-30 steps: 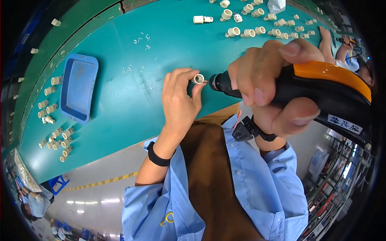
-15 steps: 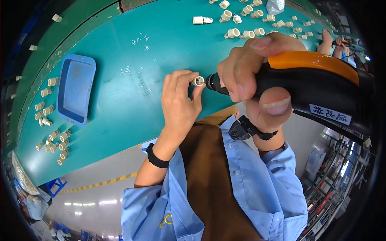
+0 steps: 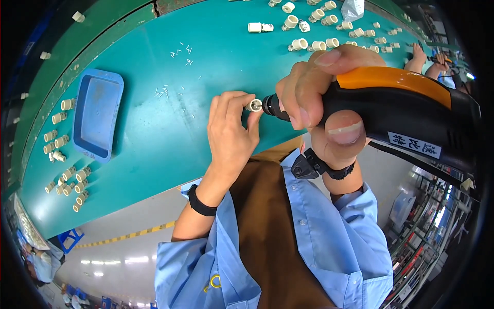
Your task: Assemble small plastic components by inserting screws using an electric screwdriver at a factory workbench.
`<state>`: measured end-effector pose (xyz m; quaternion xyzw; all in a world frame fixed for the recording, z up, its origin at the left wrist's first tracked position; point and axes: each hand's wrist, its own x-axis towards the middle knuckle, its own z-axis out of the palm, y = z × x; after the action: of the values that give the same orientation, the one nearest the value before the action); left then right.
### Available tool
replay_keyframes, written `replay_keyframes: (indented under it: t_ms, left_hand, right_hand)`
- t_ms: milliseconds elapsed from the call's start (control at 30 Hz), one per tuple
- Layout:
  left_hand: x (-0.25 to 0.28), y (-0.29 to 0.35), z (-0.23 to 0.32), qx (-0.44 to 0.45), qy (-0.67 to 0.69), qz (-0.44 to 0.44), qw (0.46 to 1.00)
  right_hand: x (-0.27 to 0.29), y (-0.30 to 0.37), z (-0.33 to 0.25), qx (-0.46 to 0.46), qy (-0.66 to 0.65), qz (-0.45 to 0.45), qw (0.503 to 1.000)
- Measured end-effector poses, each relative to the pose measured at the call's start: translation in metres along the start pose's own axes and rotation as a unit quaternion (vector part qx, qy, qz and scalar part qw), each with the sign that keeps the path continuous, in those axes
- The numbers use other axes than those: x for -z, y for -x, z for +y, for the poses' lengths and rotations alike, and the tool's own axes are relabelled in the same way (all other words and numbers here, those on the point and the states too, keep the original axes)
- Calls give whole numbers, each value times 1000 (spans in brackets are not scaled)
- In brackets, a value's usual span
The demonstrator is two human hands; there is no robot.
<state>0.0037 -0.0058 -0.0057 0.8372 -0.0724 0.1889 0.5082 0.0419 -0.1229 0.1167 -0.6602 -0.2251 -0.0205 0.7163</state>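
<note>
Green, smooth-topped desk [image 3: 154, 134] spreads out beneath your hands, bending at the rim of the view. Your left hand [image 3: 230, 131] is closed in a pinch, thumb and fingertips gripping a small cream cylindrical socket [image 3: 253, 106] with its open mouth turned up toward you. Your right hand [image 3: 307, 92] is wrapped around a black power screwdriver with an orange top [image 3: 396, 110]. Its long axis runs roughly sideways, nose pointing left, so the socket lies just off its tip, at the mouth; you cannot tell whether the bit touches anything inside. Your left hand is the nearer one, already on the socket, while your right hand sits to its right. Farther out, thin white pins [image 3: 189, 63] lie scattered ahead and to the left, and past them stands a blue rectangular plastic tray [image 3: 96, 116]. More cream sockets [image 3: 67, 104] cluster beside it, others stand at the upper right near a clear plastic bag [image 3: 353, 9], and beyond is a co-worker's hand [image 3: 418, 55].
</note>
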Motion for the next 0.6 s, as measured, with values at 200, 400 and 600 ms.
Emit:
replay_keyframes:
  t_ms: [200, 400, 600]
  left_hand:
    - [0, -1, 1, 4, 1, 2, 1000]
    - [-1, -1, -1, -1, 1, 3, 1000]
    - [-1, -1, -1, -11, 3, 3, 1000]
  right_hand:
    - [1, 0, 1, 4, 1, -3, 1000]
    - [0, -1, 2, 8, 2, 1, 1000]
    - [-2, -1, 2, 5, -9, 9, 1000]
